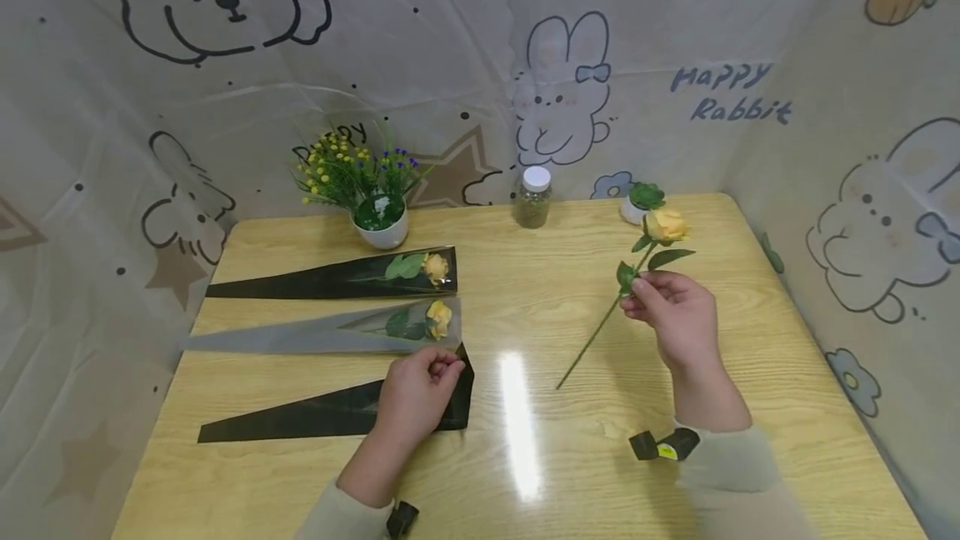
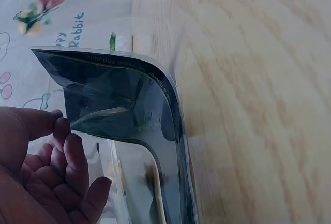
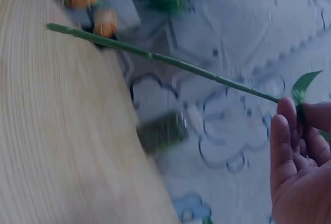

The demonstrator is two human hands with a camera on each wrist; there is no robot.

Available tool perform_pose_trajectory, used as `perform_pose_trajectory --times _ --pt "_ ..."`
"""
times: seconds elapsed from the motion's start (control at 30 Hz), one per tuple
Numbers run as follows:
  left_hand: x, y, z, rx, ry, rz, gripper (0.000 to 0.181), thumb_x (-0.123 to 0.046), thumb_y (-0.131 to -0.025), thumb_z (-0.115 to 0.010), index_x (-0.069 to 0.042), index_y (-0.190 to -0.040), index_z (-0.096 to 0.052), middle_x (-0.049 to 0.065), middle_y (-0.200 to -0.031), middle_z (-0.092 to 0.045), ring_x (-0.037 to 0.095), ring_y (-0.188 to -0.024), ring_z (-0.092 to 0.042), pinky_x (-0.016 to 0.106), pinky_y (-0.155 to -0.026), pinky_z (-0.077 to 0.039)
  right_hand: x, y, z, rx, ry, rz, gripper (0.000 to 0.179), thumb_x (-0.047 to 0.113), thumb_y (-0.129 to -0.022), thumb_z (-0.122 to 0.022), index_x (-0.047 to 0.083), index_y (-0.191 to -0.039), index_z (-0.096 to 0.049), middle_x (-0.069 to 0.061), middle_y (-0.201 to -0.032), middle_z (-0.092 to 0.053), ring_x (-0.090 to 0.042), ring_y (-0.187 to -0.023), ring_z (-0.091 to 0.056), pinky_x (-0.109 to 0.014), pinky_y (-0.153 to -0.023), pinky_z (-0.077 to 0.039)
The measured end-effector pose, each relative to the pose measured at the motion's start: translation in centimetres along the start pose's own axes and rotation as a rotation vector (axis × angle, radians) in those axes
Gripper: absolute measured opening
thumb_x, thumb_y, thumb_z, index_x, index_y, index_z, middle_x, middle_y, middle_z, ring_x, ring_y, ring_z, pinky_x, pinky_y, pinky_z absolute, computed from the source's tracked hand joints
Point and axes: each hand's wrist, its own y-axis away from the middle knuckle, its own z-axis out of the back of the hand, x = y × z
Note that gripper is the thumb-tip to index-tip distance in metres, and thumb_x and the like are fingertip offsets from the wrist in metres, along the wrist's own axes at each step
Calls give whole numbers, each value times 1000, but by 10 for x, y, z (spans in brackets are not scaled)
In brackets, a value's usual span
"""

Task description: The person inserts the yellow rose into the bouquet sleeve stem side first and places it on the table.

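Note:
My right hand [image 1: 678,315] pinches a yellow artificial rose [image 1: 666,226] by its stem, just under the leaves. The bare green stem [image 3: 196,70] slants down toward the middle of the table. With thumb and forefinger, my left hand [image 1: 420,390] pinches the edge of a black flower sleeve [image 1: 300,413] lying on the table. In the left wrist view the sleeve's wide mouth [image 2: 103,87] stands lifted and spread apart. Above it lie a grey sleeve [image 1: 285,333] and another black sleeve [image 1: 300,280], each with a yellow rose in it.
At the back stand a white pot of small yellow and blue flowers [image 1: 381,227], a white-capped jar [image 1: 533,202] and a small succulent pot [image 1: 637,205]. A printed cloth [image 1: 450,40] surrounds the wooden table [image 1: 570,298] at the back and sides.

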Motion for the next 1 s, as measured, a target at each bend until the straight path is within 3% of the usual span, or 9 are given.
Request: perform_pose_trajectory --times 0.17,0.3,0.4,0.53,0.77,0.87,1.0 --pt "0 0 0 -5 -7 -1 8 -20 -97 -79 -13 -95 -78 -9 -77 -66 5 -68 -58 30 -64 -51 9 13 -34 131 -205 147 27 -20 -97 -61 3 -94 -75 -5 -85 -76 -13 -68 -75 -27 -64 -61" --pt "-1 -1 0 -6 -13 -2 9 -21 -97 -79 -13 -96 -78 -9 -78 -66 6 -68 -59 31 -64 -51 18 22 -56 227 -296 266 14 -12 -96 -69 1 -95 -73 -4 -91 -76 -14 -75 -77 -29 -69 -62" --pt "-2 -1 0 0 -13 12 9 -22 -98 -79 -13 -96 -78 -9 -78 -66 6 -69 -59 32 -65 -51 21 29 -71 254 -238 332 9 -5 -95 -76 4 -94 -73 -1 -92 -75 -11 -77 -76 -27 -70 -62" --pt "-3 0 0 1 -10 25 9 -22 -98 -78 -14 -96 -78 -9 -78 -66 6 -68 -59 31 -64 -51 15 40 -86 303 -197 372 9 -9 -94 -74 -1 -95 -70 1 -94 -74 -10 -78 -74 -26 -71 -61" --pt "-6 2 2 -11 95 8 7 -16 -99 -76 -9 -99 -77 -5 -79 -67 8 -68 -59 27 -63 -50 -8 58 -100 383 -119 293 10 -8 -94 -75 -10 -97 -65 -2 -94 -71 -12 -84 -74 -31 -74 -63" --pt "-9 2 3 -25 144 -8 6 -13 -98 -76 -7 -100 -75 -5 -78 -66 9 -68 -57 26 -62 -49 -16 65 -104 415 -48 279 12 -16 -92 -71 -14 -100 -63 0 -94 -72 -11 -85 -74 -32 -76 -63" --pt "-13 1 4 -54 179 -54 5 -9 -97 -76 -7 -100 -72 -4 -78 -66 10 -67 -58 25 -62 -50 -24 72 -108 448 69 284 19 -23 -87 -69 -12 -102 -67 -7 -92 -74 -9 -86 -72 -29 -78 -61"
